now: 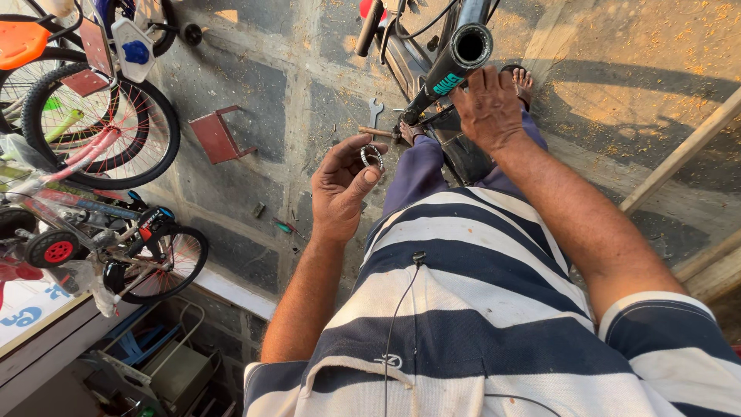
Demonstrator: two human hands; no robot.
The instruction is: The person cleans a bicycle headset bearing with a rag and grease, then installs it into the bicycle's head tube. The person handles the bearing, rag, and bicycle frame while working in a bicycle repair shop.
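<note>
Left fingers [369,171] pinched, right hand [488,108] gripping

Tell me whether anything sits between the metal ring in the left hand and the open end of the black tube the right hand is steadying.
Nothing visible does. The left hand pinches the metal ring in open air, below and left of the black tube. The tube's open mouth looks empty, and the right hand grips the tube below it, not across the opening.

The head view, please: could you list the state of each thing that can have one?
Left hand: raised, pinching the bearing ring.
Bearing ring: held at the fingertips.
Right hand: gripping the frame tube.
Frame tube: open-ended, hollow, tilted.
Spanner: lying on the floor, untouched.
Small bicycle: parked against others.
</note>
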